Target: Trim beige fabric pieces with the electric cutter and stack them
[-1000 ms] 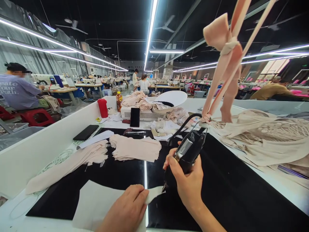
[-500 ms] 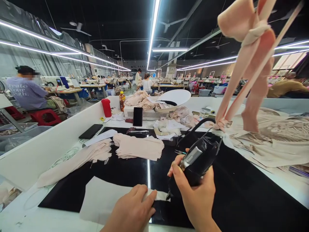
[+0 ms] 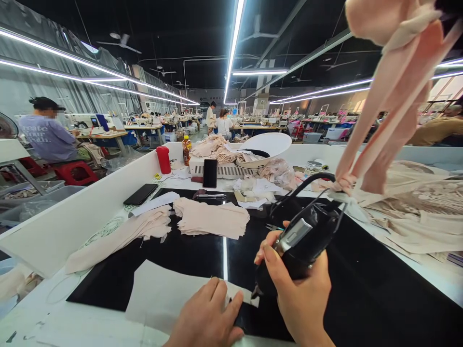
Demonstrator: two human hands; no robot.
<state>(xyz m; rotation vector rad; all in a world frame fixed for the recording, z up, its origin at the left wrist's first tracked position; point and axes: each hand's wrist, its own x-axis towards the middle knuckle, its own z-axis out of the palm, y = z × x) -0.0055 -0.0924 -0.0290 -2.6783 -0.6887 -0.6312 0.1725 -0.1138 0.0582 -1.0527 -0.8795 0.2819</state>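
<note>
My right hand (image 3: pixel 302 294) is wrapped round a black corded handheld tool (image 3: pixel 294 241) that looks like an electric fabric cutter, tilted with its head down. The tool's tip meets the narrow right end of a pale sheet (image 3: pixel 166 291), which cannot be told for certain as paper or cloth. My left hand (image 3: pixel 213 311) lies on that narrow part, fingers stretched and pressing down, just left of the tool. Knotted pink cloth straps (image 3: pixel 383 106) hang from above and are tied by the tool's cord end.
Behind my hands lie a stack of pale pink cloth pieces (image 3: pixel 211 218) and a longer bundle (image 3: pixel 123 238). A phone (image 3: pixel 210 173) stands at the back, near a red cup (image 3: pixel 163 160). Cloth heaps (image 3: pixel 415 207) cover the right side. Low white walls (image 3: pixel 90 202) edge the table.
The view has shifted slightly, so everything sits a little further right. The tool's tip now overlaps the sheet's narrow end more. My left hand keeps pressing the sheet.
</note>
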